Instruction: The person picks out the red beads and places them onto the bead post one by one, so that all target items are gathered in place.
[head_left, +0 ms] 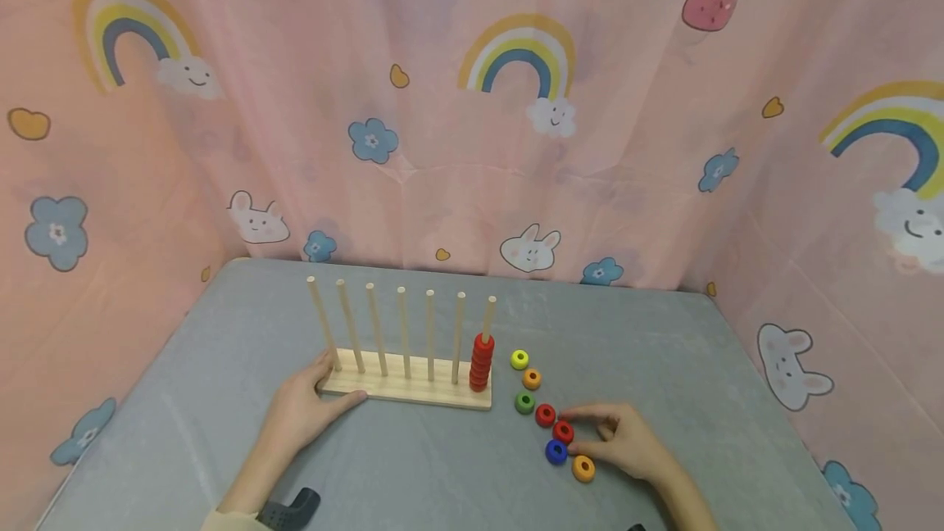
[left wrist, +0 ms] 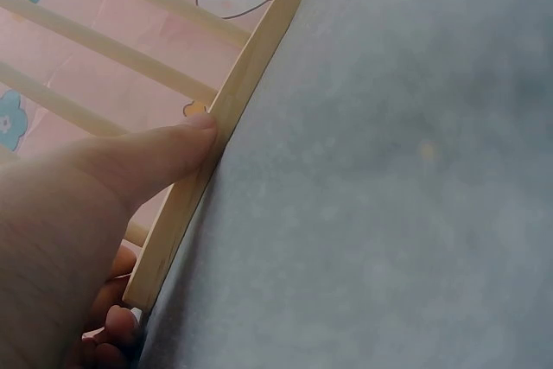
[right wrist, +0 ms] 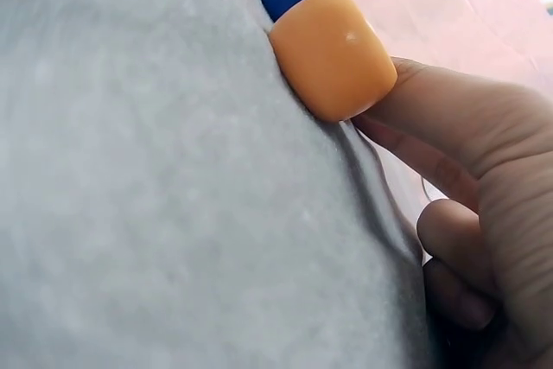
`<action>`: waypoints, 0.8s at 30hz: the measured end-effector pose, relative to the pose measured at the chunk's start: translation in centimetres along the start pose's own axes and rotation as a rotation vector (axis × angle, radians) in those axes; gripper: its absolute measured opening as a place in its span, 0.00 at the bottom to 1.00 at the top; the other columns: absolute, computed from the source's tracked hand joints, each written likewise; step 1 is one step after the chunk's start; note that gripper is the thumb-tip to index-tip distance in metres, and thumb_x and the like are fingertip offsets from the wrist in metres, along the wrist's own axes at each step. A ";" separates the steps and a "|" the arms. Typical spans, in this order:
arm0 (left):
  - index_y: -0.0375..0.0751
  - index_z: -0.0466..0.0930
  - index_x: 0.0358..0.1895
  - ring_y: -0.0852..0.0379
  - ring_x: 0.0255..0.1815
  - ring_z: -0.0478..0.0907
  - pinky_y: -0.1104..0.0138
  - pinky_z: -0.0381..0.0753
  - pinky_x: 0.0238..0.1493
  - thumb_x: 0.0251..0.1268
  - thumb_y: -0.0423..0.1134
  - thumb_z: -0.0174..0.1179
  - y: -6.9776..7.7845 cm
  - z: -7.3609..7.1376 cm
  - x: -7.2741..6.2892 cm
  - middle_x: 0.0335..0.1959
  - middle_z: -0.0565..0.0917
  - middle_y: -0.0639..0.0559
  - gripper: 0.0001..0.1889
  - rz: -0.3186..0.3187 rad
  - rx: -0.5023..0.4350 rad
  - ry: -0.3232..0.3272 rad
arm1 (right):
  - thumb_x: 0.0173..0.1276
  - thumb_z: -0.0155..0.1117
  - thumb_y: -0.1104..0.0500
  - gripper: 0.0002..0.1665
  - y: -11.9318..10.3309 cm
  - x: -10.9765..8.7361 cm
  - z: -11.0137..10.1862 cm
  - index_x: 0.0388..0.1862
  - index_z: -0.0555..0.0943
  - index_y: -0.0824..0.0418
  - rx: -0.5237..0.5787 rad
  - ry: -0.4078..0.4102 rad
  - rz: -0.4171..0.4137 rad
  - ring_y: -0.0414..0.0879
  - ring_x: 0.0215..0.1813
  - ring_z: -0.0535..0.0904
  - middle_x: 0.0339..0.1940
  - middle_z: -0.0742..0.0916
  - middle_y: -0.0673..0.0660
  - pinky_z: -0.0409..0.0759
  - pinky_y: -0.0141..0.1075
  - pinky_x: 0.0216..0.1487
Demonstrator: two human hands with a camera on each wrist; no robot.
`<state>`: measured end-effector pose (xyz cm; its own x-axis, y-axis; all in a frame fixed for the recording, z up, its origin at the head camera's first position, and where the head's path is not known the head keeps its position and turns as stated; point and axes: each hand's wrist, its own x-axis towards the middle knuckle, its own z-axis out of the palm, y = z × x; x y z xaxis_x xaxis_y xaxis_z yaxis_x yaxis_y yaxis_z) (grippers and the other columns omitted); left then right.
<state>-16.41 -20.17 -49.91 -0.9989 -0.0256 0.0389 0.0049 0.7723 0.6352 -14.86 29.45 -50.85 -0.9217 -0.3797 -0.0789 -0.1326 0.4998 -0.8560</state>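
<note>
A wooden base bears a row of several upright pegs. Red beads are stacked on the peg at its right end. My left hand grips the left end of the base, its thumb along the front edge. To the right of the base, my right hand has thumb and index finger on either side of a red bead, pinching it at the table. Close to those fingers lie a blue bead, an orange bead and another red bead.
Farther back in the loose line of beads are a green bead, a second orange bead and a yellow bead. A grey cloth covers the table. Pink printed curtain surrounds its back and sides.
</note>
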 end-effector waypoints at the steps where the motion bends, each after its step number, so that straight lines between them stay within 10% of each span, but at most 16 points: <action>1: 0.30 0.67 0.79 0.29 0.78 0.66 0.36 0.69 0.74 0.60 0.65 0.75 0.0 0.0 0.0 0.80 0.68 0.35 0.53 -0.001 0.001 -0.001 | 0.62 0.84 0.55 0.24 0.0 0.0 0.0 0.56 0.91 0.56 -0.006 0.004 -0.009 0.33 0.17 0.54 0.36 0.88 0.50 0.57 0.32 0.17; 8: 0.30 0.67 0.79 0.29 0.78 0.66 0.36 0.69 0.74 0.60 0.65 0.75 -0.1 0.0 0.0 0.80 0.68 0.36 0.54 0.003 0.002 -0.001 | 0.62 0.84 0.54 0.21 0.0 0.1 0.2 0.54 0.92 0.53 -0.038 0.021 -0.045 0.32 0.19 0.55 0.52 0.92 0.58 0.61 0.30 0.19; 24: 0.29 0.68 0.78 0.29 0.78 0.66 0.35 0.69 0.74 0.60 0.65 0.75 -0.2 0.0 0.0 0.80 0.68 0.35 0.53 0.008 0.009 0.004 | 0.64 0.82 0.55 0.19 0.1 0.0 0.2 0.54 0.92 0.54 -0.023 0.034 -0.084 0.31 0.18 0.54 0.53 0.92 0.58 0.61 0.31 0.18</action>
<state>-16.39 -20.27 -50.06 -0.9986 -0.0218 0.0474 0.0128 0.7780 0.6282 -14.82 29.28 -51.03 -0.9188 -0.3946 0.0103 -0.2179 0.4854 -0.8467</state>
